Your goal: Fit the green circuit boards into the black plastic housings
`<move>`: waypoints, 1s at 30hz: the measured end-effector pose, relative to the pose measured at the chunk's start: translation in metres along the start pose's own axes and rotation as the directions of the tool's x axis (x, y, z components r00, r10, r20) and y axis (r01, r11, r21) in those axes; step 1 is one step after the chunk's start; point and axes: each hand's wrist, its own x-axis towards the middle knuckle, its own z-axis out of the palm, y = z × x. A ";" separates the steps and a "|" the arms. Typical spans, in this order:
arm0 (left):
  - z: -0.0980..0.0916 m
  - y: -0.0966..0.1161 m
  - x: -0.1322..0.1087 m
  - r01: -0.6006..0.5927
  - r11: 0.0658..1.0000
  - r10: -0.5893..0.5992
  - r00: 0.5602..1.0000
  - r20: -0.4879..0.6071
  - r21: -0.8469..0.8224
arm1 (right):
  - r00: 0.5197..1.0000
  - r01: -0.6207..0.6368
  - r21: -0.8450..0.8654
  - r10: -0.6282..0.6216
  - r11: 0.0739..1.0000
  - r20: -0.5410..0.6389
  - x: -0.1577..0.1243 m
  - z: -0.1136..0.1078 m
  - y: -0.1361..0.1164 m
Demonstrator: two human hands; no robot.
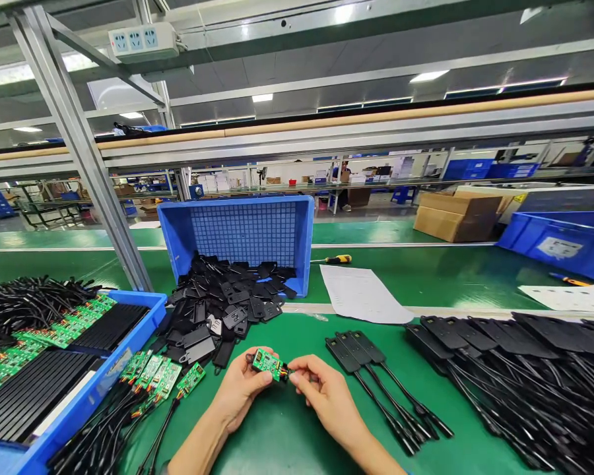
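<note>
While a circuit board (266, 363) was gripped above the tabletop (287, 429) by the left fingers (261, 380), its wires (284, 374) pinched by the right fingers (309, 364), cased units (347, 355) at right seemed done and bare boards (158, 377) at left undone.

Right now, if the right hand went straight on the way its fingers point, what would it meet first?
Most likely the green circuit board, just ahead of the right hand; then the left hand gripping that board. Depth is hard to judge here.
</note>
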 end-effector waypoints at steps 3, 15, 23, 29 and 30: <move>0.006 0.002 -0.003 0.043 0.996 -0.045 0.999 -0.026 -0.081 | 0.999 0.011 -0.015 -0.012 1.000 -0.044 0.002 -0.002 -0.001; 0.012 0.006 -0.006 0.060 0.993 -0.056 0.998 0.038 -0.101 | 1.000 0.018 -0.103 -0.021 0.994 -0.023 -0.001 -0.001 0.000; 0.019 -0.008 -0.006 -0.045 0.998 0.042 0.997 -0.071 -0.043 | 0.999 -0.048 -0.117 0.049 0.992 0.003 -0.004 0.006 0.001; 0.021 -0.013 -0.005 -0.106 0.991 0.119 0.977 -0.177 0.082 | 0.985 -0.132 -0.130 0.145 0.983 0.094 -0.004 0.010 0.004; 0.021 -0.013 -0.006 -0.112 0.989 0.129 0.974 -0.184 0.097 | 0.982 -0.127 -0.156 0.147 0.980 0.121 -0.004 0.010 0.004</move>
